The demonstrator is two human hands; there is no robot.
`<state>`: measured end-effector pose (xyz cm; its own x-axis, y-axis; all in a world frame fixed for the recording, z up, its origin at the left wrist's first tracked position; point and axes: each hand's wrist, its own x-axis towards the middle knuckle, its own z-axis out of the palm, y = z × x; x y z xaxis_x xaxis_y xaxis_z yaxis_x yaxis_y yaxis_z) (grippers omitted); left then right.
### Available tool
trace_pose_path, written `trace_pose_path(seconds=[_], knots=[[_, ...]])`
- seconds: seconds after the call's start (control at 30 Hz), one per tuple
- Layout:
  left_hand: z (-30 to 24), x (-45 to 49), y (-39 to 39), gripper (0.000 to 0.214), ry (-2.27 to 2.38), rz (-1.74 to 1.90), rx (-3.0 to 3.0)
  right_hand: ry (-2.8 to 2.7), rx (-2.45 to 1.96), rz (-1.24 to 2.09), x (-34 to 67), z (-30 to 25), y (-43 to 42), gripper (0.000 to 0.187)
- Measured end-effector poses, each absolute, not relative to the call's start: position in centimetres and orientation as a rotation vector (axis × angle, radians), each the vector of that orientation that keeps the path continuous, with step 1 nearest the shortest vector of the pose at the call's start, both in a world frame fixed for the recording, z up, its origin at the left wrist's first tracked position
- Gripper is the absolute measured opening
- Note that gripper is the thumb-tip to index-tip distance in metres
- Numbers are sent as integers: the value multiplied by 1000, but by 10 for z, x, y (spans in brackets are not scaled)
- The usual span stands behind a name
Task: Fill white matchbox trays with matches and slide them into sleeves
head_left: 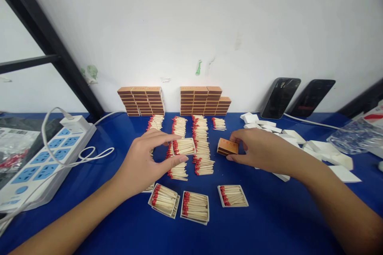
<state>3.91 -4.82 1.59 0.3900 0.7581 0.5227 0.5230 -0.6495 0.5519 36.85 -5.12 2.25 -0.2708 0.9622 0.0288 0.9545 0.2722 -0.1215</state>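
My left hand point(146, 161) reaches over the blue table, thumb and fingers apart around a white tray filled with red-tipped matches point(183, 146), which it touches at its left end. My right hand point(260, 149) pinches a brown matchbox sleeve point(227, 146) by its right end, just above the table. Rows of loose match bundles point(201, 143) lie between and behind the two hands. Three filled trays point(194, 205) sit in front, nearer to me.
Two stacks of brown matchboxes point(142, 101) point(204, 101) stand against the white wall. Empty white trays point(299, 139) are scattered to the right, two dark phones point(281, 96) lean on the wall, and a plastic bag point(354, 137) lies far right. A power strip point(44, 155) with cables lies at left.
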Motion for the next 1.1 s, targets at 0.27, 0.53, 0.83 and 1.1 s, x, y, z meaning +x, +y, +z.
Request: trace_pose_path(seconds=[0.27,0.53,0.83,1.1], knots=[[11,36,-43,38,1078,1132,2371,-2146,-1796,43,400,61,-2,46],[12,35,-42,37,1075,1134,2373,-2024,-1832,46,422,71,70,43],[11,36,-42,36,1074,1114,2364,-1944,-1744,80,428,52,87,59],[10,35,-41,35,1057,1150,2368,-1823,-1754,113,433,44,91,65]])
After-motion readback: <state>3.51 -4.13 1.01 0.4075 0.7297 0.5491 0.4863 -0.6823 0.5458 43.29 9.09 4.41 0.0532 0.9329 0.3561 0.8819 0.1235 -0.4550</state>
